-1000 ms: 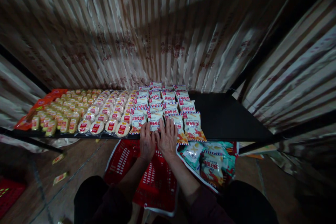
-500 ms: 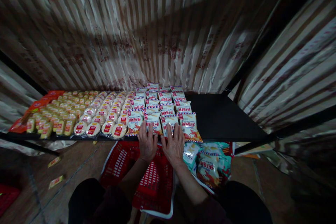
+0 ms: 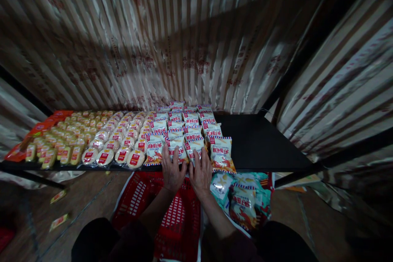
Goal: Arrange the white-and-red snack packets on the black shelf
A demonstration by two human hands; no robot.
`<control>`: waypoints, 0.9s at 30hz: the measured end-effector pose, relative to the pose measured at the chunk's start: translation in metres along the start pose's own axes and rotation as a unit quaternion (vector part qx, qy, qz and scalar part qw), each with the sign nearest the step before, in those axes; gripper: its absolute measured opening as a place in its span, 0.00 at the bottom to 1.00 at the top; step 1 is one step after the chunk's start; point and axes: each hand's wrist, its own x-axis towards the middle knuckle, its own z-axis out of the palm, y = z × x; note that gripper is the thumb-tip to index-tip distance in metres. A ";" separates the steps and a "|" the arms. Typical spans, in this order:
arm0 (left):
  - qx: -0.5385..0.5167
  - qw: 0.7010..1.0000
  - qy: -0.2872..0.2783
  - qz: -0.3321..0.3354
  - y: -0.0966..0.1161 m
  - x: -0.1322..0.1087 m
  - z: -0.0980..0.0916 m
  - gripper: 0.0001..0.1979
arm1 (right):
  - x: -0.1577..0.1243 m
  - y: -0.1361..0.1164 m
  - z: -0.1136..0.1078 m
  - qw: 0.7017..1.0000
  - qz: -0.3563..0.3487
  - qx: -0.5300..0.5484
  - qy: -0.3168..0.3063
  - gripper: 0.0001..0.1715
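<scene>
Rows of white snack bags [image 3: 154,147] stand on the black shelf [image 3: 258,143]. At the front edge my left hand [image 3: 172,170] lies against a front bag [image 3: 177,147], its fingers spread and gripping nothing. Beside it my right hand [image 3: 200,172] rests with spread fingers on the neighbouring bag [image 3: 195,147]. The thumbs are close together. To the right of my right hand, another bag [image 3: 221,154] leans at the shelf's front edge, with its bottom slightly over it.
Left on the shelf are round white packs [image 3: 105,156], small yellow packs [image 3: 66,154] and an orange packet [image 3: 27,139]. Below are a red basket [image 3: 176,213] and a basket holding green and white bags [image 3: 242,202]. Two small packs [image 3: 58,222] lie on the floor.
The view has shifted a little, so the shelf sits lower. My hands stay at the two middle front bags. The rightmost front bag now stands slightly apart from its neighbour.
</scene>
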 end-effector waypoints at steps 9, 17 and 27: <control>-0.008 1.000 0.014 0.009 0.002 0.005 -0.001 0.24 | 0.021 0.001 0.004 0.999 -0.004 0.023 0.030 0.31; -0.063 0.997 0.030 -0.017 0.005 0.009 0.002 0.23 | 0.024 0.005 -0.001 1.000 0.003 0.001 0.008 0.29; -0.035 0.999 0.021 -0.001 0.001 0.007 0.002 0.30 | 0.035 0.009 0.008 0.999 0.041 0.012 0.009 0.32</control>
